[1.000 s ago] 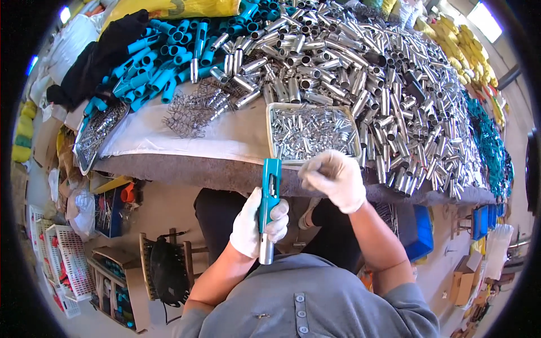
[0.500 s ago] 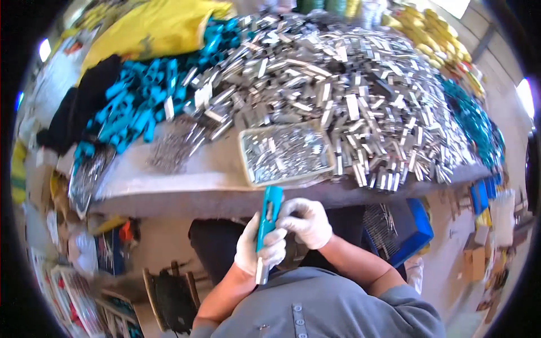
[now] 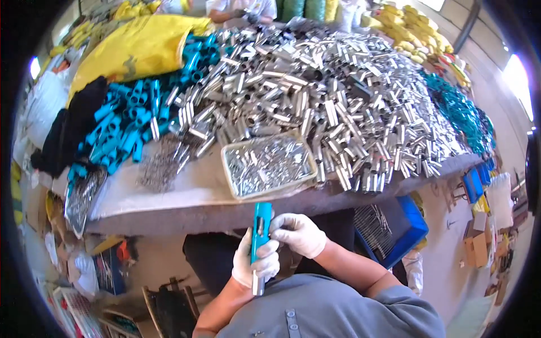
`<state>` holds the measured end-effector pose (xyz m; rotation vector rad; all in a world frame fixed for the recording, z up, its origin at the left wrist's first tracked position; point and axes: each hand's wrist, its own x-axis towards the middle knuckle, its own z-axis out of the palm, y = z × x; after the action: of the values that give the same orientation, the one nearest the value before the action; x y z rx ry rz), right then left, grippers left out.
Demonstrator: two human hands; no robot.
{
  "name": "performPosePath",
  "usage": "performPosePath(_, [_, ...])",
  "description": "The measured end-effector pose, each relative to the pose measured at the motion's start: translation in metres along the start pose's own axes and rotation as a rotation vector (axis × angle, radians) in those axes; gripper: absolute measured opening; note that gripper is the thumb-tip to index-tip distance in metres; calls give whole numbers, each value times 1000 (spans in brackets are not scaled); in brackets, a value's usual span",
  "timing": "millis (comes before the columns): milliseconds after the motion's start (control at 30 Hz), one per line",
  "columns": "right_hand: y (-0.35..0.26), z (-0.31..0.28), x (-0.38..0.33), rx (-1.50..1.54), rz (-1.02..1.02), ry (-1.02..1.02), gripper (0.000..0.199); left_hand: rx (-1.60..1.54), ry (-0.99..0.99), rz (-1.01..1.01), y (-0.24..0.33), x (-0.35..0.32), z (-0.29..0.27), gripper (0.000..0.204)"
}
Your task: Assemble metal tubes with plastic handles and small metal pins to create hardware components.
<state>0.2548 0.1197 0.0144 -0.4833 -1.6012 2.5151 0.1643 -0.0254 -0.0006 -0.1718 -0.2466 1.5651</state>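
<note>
Fingers (image 3: 268,262) of L hand (image 3: 245,265) wrapped round teal tube (image 3: 261,239), lower centre of frame; R hand (image 3: 304,236) now in at its side.
A sec ago R hand was held off nr the parts tray (image 3: 237,195); now its thumb + forefinger are bunched tog. by the tube's slot, so both hands are on one pc. Can't tell if a small bit's pinched btwn. Tube's top end sits nr the worktop's (image 3: 203,179) front edge, which bows across mid-frame w/ tray right at the lip. Chrome pile (image 3: 338,112) crowds centre to upper R; teal pile (image 3: 121,141) upper L. Most elbow rm is L of tray & below the edge.
</note>
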Motion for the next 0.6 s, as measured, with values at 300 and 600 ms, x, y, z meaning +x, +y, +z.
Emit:
performPosePath(300, [1,10,-6,630,354,-85,21,53,72,14,-1,0,0,50])
performPosePath(600, [3,22,-26,-345,-69,-113,45,825,293,495,2,-9,18,55])
